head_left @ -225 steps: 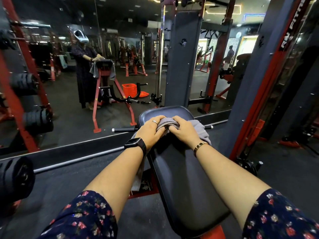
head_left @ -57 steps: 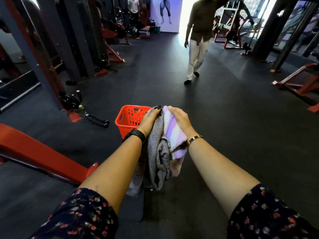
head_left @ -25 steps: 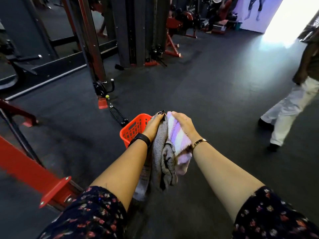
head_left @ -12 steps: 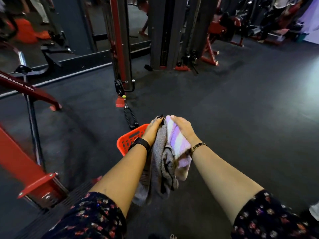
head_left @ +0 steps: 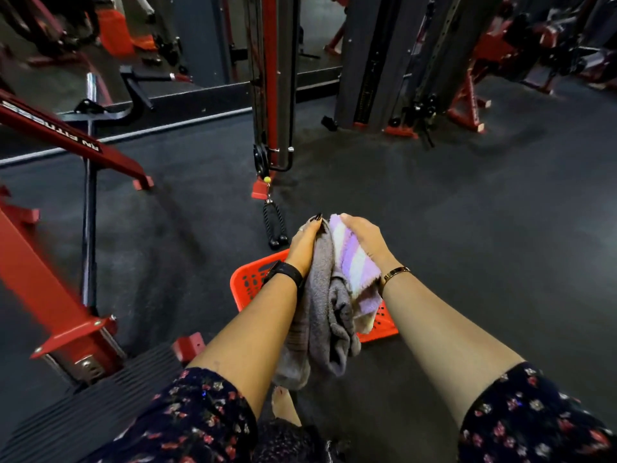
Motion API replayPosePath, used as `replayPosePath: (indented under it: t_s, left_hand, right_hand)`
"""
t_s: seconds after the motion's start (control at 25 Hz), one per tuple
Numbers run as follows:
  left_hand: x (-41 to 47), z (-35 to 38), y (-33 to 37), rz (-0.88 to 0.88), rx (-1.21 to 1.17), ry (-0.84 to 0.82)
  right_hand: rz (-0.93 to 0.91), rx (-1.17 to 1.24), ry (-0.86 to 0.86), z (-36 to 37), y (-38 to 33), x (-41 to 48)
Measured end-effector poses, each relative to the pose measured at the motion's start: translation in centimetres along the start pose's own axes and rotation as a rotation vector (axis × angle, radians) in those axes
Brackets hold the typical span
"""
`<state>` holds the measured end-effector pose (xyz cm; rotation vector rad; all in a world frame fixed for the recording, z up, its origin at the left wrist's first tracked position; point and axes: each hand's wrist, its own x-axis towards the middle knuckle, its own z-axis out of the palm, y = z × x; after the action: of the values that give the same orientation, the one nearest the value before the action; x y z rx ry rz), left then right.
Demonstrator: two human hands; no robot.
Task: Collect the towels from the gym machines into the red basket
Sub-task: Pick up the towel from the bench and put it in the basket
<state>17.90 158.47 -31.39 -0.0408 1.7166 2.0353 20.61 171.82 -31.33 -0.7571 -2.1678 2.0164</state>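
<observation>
Dangling towels above red basket

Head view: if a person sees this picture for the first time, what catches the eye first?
In the centre, the left hand and right hand grip a grey towel and a purple-striped towel together. Directly behind them on the dark floor stands the red basket, partly hidden. A red machine frame fills the left side.
</observation>
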Motion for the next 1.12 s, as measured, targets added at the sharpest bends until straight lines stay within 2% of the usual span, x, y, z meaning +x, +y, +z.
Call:
replayPosePath:
  t_s: [0.32, 0.6, 0.88, 1.12]
  left_hand:
    - [12.9, -3.0, 0.4, -0.04, 0.009, 0.095]
    - [20.5, -5.3, -3.0, -0.079, -0.181, 0.183]
    - [28.5, -9.2, -13.7, -0.209, -0.296, 0.31]
    - [33.4, -13.7, -24.1, -0.306, -0.125, 0.463]
  right_hand:
    - [0.081, 0.016, -0.058, 3.8, -0.6, 12.2]
    - [0.15, -0.04, -0.055, 6.6, 3.2, 20.3]
    - [0.329, -0.027, -0.053, 10.0, 14.5, 27.8]
    - [0.415, -0.027, -0.147, 13.9, 25.9, 33.1]
